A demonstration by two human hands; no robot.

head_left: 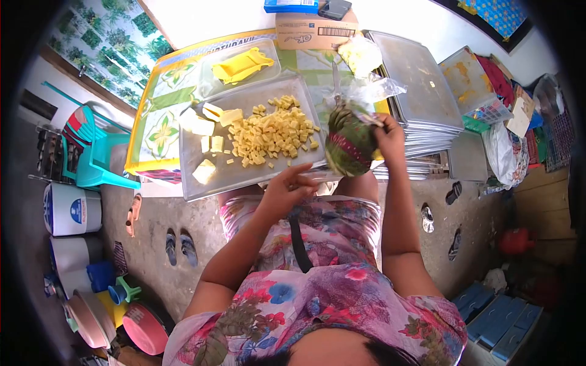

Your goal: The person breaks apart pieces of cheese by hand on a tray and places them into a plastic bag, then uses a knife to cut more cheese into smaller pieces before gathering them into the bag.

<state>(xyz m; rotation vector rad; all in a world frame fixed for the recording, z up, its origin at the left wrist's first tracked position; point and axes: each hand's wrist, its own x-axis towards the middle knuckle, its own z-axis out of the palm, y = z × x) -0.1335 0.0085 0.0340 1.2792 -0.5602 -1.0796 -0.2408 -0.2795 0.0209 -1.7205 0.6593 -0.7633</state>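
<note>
My right hand (389,133) pinches the edge of a dark green cloth (349,140) with a pinkish band, which hangs at the right of the metal tray. My left hand (290,190) is near the tray's front edge with its fingers apart and nothing in it. On the metal tray (244,178) lies a heap of small yellow cubes (268,134), with larger pale yellow blocks (196,124) at its left. Just beyond the cloth is a clear plastic bag (375,89). What lies under the cloth is hidden.
A clear container (210,79) with a yellow wrapper (241,65) stands behind the tray. At the back is a cardboard box (314,32). Stacked metal trays (418,79) rise on the right. A teal chair (101,158) stands left; slippers (180,246) lie on the floor.
</note>
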